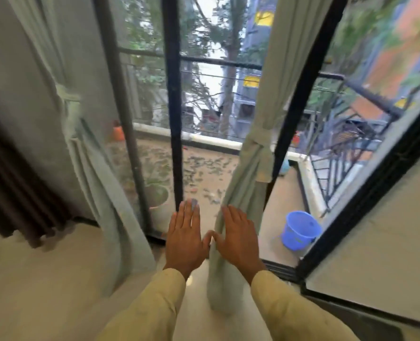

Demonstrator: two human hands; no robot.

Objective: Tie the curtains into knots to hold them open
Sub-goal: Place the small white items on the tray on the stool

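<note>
The left curtain [88, 153] and right curtain [260, 119] run off the top edge, the right hand [238, 239] covers part of the right one, and the left knot [68, 99] is blurred.

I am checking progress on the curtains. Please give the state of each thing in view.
left curtain, tied in a knot, hanging
right curtain, tied in a knot, hanging
left hand, open, fingers straight
right hand, open, fingers straight
blue bucket, standing on the balcony

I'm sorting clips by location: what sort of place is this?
Probably a room in a home, opening onto a balcony: knotted pale curtains hang at black-framed glass doors, and a blue bucket sits outside by a railing.
</note>
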